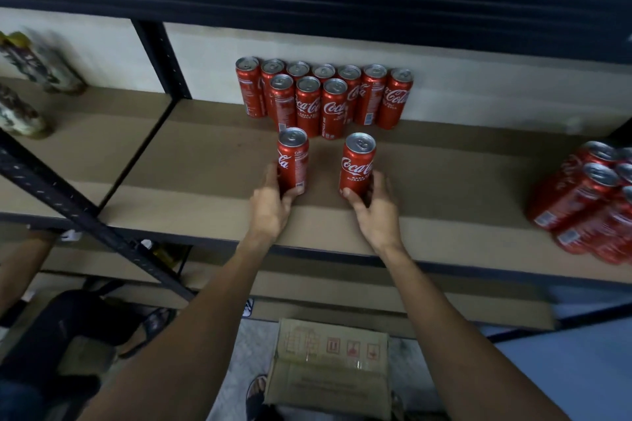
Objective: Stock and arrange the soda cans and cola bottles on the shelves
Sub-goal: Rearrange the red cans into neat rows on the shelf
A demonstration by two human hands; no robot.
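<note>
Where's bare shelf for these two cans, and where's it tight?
Free: board right of the three-can front row, ahead of the back row; the wide stretch from there to the right-edge can pack; the strip between the can in the left hand and the black upright. Crowded: both rows and that pack.

cans: red, white script, silver tops | shelf: tan | frame: black

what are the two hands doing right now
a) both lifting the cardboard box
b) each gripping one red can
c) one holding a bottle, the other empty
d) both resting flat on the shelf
b: the left hand grips the left can and the right hand grips the right can, both red and upright at the shelf; the cardboard box lies below, untouched.
</note>
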